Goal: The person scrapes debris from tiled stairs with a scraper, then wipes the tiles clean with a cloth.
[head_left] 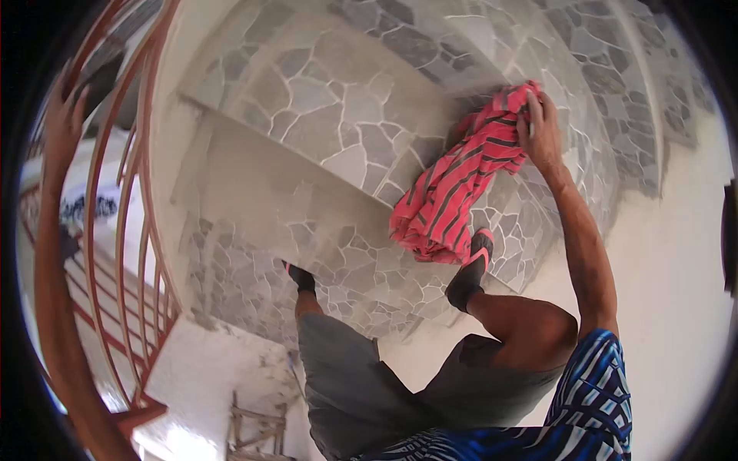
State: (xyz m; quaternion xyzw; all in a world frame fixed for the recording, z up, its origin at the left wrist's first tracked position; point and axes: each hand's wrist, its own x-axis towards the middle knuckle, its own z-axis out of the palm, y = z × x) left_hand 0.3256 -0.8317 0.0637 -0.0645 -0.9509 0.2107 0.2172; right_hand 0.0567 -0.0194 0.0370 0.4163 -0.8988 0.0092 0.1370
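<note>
My right hand [542, 132] grips one end of a bunched pink cloth [459, 192] with dark stripes. The cloth hangs in loose folds over the stone-patterned steps, its lower end just in front of my right foot. At the far left, my left hand [63, 123] rests against the reddish-brown railing [94, 177], fingers stretched and slightly apart. Nothing shows in that hand besides the rail it touches.
Winding steps [338, 115] faced with grey stone pieces rise ahead. My feet, in dark footwear [465, 280], stand on different spots. A pale wall [653, 307] borders the right; a wooden frame [257, 426] stands on the floor below, at lower left.
</note>
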